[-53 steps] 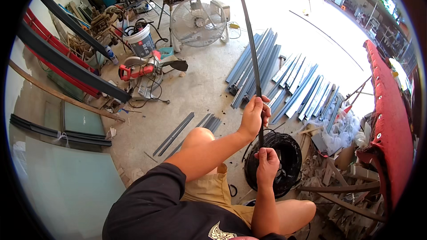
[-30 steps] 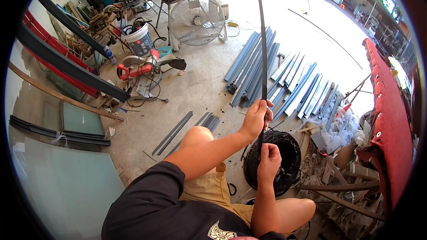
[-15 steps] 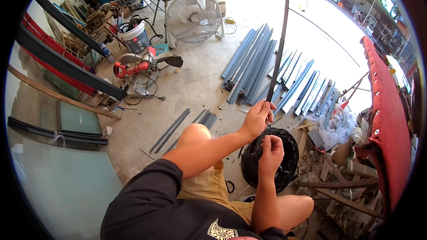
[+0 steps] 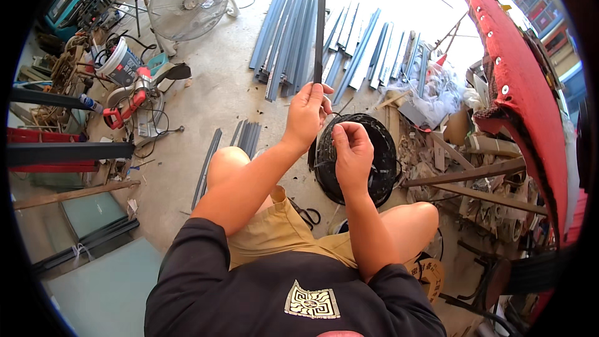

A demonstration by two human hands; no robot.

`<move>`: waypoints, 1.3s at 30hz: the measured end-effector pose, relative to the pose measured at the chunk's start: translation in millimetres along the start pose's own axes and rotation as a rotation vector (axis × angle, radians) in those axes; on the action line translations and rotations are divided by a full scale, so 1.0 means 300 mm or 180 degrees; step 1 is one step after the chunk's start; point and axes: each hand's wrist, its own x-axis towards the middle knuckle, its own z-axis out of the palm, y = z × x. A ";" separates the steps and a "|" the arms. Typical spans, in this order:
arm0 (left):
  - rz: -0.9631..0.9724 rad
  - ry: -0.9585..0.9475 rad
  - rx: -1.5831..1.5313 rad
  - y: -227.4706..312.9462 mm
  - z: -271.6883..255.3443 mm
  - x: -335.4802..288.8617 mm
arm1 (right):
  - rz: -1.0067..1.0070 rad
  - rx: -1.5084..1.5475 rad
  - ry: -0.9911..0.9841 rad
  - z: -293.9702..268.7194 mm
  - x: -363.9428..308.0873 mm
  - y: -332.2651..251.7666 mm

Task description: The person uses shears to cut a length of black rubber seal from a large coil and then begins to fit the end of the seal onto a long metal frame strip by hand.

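Observation:
My left hand [image 4: 307, 114] is closed round the lower end of a long, dark, narrow strip [image 4: 321, 25], which rises away from me past the top of the view. Just right of it and a little nearer, my right hand [image 4: 353, 153] is pinched, thumb against the fingers. Anything in that pinch is too small to make out. Beneath both hands a round black tub or coil [image 4: 382, 175] rests on the floor between my knees; my hands partly cover it. Black-handled scissors [image 4: 310, 216] lie near my thigh.
Grey-blue metal profiles [image 4: 284, 37] lie in rows ahead, with shorter ones [image 4: 248, 138] by my left knee. A red padded panel [image 4: 499, 43] and scrap [image 4: 449, 150] stand right. Leftward are a red saw [image 4: 128, 106], a fan [image 4: 188, 1] and glass panes [image 4: 112, 281].
My view has swung right, so the surroundings sit further left. Both hands keep close together, the left still on the strip and the right still pinched.

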 end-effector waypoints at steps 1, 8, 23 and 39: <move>0.0003 -0.0003 0.0006 -0.004 0.002 -0.002 | -0.0003 -0.0002 -0.0014 -0.002 0.001 -0.003; 0.0081 -0.0086 0.0181 -0.010 0.017 -0.017 | -0.0180 0.0008 0.0112 0.005 0.044 -0.050; 0.0173 -0.0301 0.0346 -0.034 0.014 -0.028 | -0.0676 -0.0579 0.0221 0.071 0.187 -0.192; 0.0389 -0.0003 -0.0148 0.069 -0.018 -0.020 | -0.0672 -0.1531 -0.0077 0.046 -0.052 0.008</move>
